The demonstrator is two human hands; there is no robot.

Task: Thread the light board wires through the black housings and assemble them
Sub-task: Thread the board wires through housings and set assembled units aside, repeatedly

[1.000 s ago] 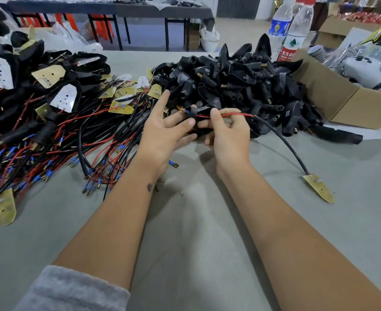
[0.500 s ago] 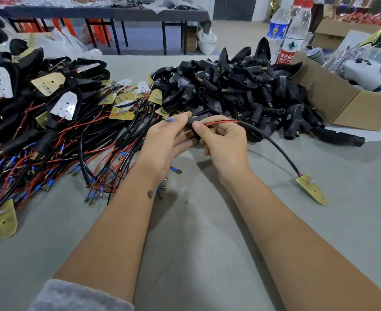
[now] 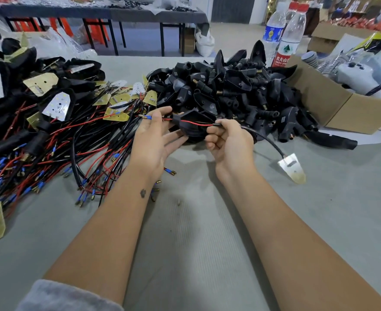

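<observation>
A black housing [image 3: 192, 125] sits between my two hands above the grey table. Red and black wires [image 3: 196, 124] cross its open cavity and come out of its left neck, ending in blue-sleeved terminals [image 3: 148, 117]. My left hand [image 3: 155, 140] cradles the housing from below and pinches the wire ends near the terminals. My right hand [image 3: 227, 142] grips the black sheathed cable at the housing's right end. That cable runs right and down to a light board [image 3: 291, 168] lying on the table.
A heap of black housings [image 3: 230, 90] lies behind my hands. Wired light boards and assembled units [image 3: 50, 122] are piled at the left. An open cardboard box [image 3: 333, 102] and two water bottles [image 3: 286, 41] stand at the right. Grey table surface [image 3: 196, 232] lies in front.
The wire ends have passed further through the housing and now stick out at its left. The light board has slid closer to my right hand and turned its pale side up.
</observation>
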